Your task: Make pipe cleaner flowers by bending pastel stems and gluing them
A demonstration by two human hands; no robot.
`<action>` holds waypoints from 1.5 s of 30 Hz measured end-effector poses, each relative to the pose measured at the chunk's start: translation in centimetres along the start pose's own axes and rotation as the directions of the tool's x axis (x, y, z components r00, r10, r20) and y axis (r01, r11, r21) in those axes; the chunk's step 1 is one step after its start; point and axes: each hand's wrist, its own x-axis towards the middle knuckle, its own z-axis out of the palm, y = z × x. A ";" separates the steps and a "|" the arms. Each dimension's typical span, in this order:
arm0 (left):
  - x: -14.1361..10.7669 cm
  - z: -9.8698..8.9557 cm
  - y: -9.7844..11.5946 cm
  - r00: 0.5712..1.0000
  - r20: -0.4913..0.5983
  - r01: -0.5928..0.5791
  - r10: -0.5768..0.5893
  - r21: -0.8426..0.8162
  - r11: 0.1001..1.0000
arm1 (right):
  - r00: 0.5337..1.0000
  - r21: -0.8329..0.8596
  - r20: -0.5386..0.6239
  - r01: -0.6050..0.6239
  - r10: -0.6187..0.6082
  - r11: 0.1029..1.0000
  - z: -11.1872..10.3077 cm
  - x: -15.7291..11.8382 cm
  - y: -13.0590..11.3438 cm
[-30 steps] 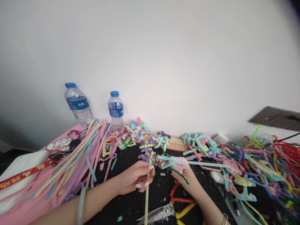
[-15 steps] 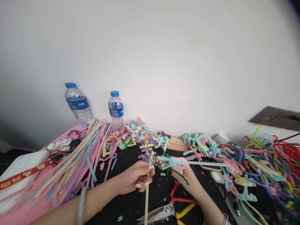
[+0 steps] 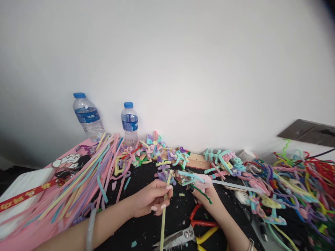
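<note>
My left hand [image 3: 153, 196] pinches a pale yellow pipe cleaner [image 3: 163, 226] near its upper end, and the stem hangs down toward me. My right hand [image 3: 208, 198] is wrapped around a pink hot glue gun [image 3: 205, 180]. A long whitish glue stick [image 3: 235, 186] juts out of its back to the right. Coloured fuzz and pipe cleaner bits cling around the gun's front, which points left at the yellow stem's top, a small gap apart. Dark green pipe cleaner [image 3: 201, 194] dangles below the gun. Scissors [image 3: 184, 236] with red and yellow handles lie under my hands.
A heap of long pastel pipe cleaners [image 3: 86, 174] covers the left side. Two water bottles [image 3: 130, 123] stand against the wall. Finished pipe cleaner shapes [image 3: 155, 143] line the back. On the right sit a tangled pile [image 3: 300, 184], a white mouse [image 3: 242, 197] and cables.
The glue gun has shifted slightly right, away from the yellow stem, and its glue stick now slopes lower at the back. My left hand has barely moved.
</note>
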 end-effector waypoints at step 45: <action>-0.1 0.1 0.1 1.000 -0.001 0.018 -0.018 0.009 1.000 | 0.999 -0.032 0.040 -0.034 0.035 0.999 0.0 0.0 0.3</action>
